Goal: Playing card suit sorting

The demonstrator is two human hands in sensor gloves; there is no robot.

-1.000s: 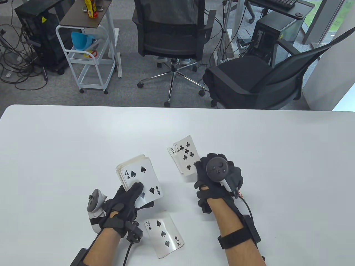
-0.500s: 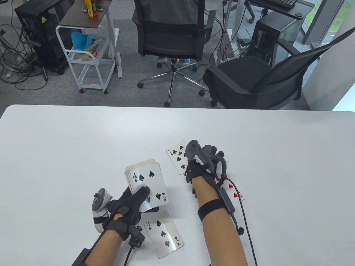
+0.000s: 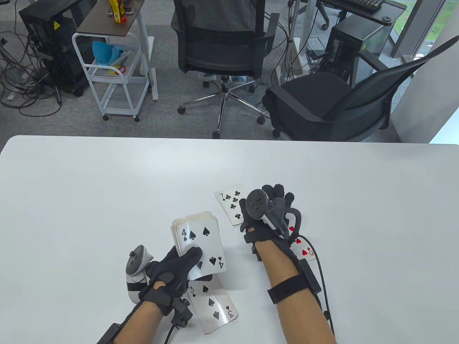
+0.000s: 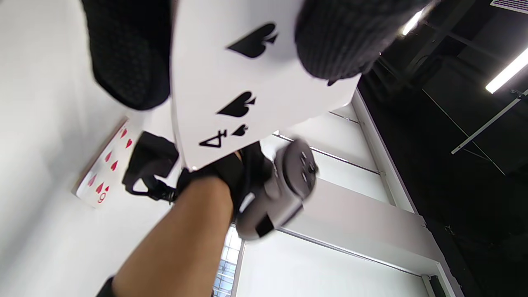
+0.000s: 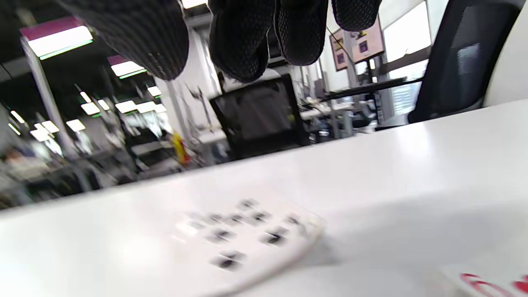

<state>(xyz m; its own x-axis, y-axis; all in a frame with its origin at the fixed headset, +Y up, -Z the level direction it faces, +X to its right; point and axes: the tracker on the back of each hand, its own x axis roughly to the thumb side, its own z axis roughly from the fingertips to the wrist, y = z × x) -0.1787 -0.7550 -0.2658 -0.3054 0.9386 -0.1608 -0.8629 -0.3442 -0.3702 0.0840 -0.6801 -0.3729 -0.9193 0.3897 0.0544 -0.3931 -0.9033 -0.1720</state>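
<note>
A face-up deck [image 3: 199, 238] shows the 4 of spades; the 3 of spades [image 3: 215, 308], 7 of clubs [image 3: 231, 208] and 9 of hearts [image 3: 304, 251] lie face-up on the tabletop [image 3: 107, 197].

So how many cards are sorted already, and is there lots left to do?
Only a few are down: the 3 of spades, the 7 of clubs and a red hearts card lie face up on the table in separate spots. The left hand holds the deck, 4 of spades showing. The right hand is above the clubs. That thick deck is left.
</note>
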